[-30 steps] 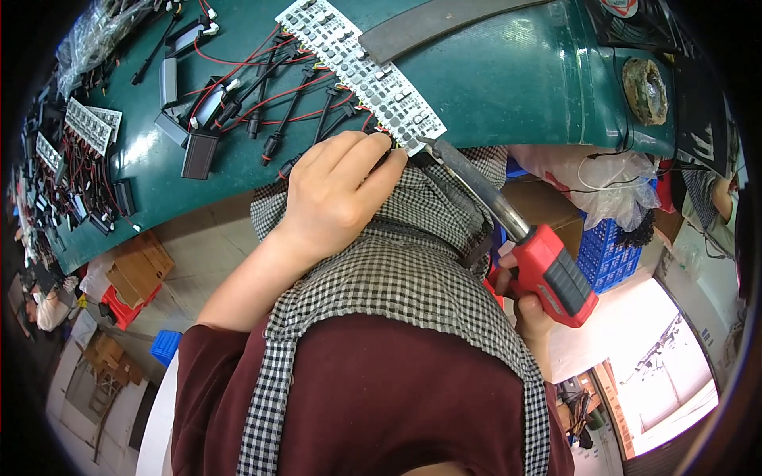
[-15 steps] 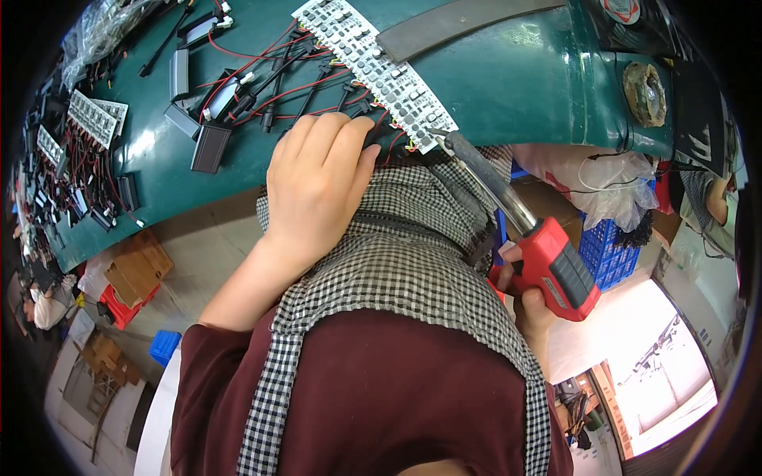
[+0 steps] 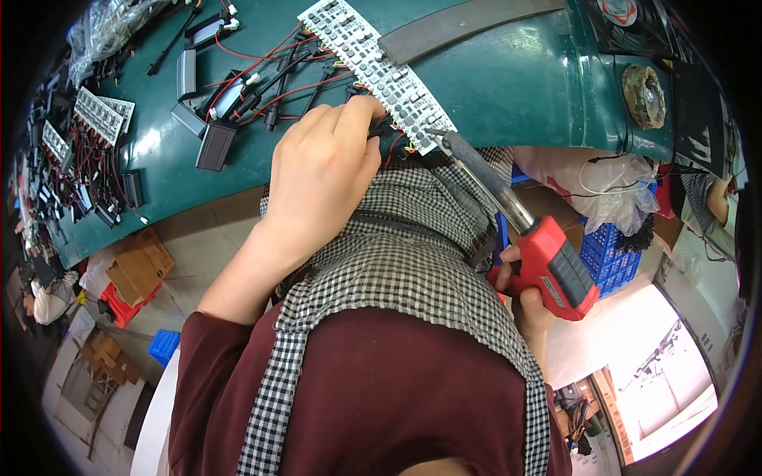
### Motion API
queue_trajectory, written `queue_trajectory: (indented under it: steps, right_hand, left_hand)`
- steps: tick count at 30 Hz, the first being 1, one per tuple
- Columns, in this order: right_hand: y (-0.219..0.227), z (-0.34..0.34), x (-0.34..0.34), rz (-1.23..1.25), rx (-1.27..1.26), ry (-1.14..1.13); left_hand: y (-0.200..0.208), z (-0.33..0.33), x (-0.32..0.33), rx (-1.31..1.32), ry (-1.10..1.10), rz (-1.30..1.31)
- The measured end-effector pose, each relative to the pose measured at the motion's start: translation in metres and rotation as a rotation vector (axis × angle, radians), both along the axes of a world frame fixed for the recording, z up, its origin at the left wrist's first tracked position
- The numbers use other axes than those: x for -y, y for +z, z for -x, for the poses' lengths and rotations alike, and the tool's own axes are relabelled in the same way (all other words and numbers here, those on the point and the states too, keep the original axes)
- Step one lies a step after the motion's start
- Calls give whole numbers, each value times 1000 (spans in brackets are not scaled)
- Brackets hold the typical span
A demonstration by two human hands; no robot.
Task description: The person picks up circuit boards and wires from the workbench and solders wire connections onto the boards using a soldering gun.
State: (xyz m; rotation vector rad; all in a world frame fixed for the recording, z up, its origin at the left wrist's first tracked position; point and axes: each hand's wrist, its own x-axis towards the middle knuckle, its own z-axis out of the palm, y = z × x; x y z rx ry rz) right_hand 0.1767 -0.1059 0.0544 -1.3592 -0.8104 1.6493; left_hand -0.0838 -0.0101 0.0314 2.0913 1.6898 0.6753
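Green table [image 3: 508,95] carries circuit board [image 3: 379,75], dark bar [image 3: 468,32], black cases [image 3: 216,146]

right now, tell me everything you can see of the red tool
The red tool has a plastic-looking body with black panels and a pale label, a metal shaft, a dark sleeve and a narrow tip. The right hand grips it, slanted up-left in the picture, its tip at the near end of the circuit board; contact is unclear.

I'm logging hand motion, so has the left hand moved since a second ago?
Yes. Judged against the dark flat bar, the left hand has shifted left and slightly toward the far side of the green bench.
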Motion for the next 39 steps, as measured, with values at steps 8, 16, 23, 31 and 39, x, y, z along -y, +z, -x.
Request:
queue_trajectory:
  steps: [8,16,23,31,39]
  right_hand:
    - [2,10,-11,9,157,74]
    - [0,8,-18,-42,216,210]
    - [0,9,-19,-70,260,184]
    - [7,21,-20,-64,274,12]
    - [4,20,-28,-66,244,130]
  left_hand:
    - [-8,2,-1,5,-46,-54]
    - [-16,8,-2,55,-87,-153]
    - [-13,8,-2,41,-102,-136]
    - [-17,8,-3,106,-73,-140]
    - [-19,9,-1,126,-56,-120]
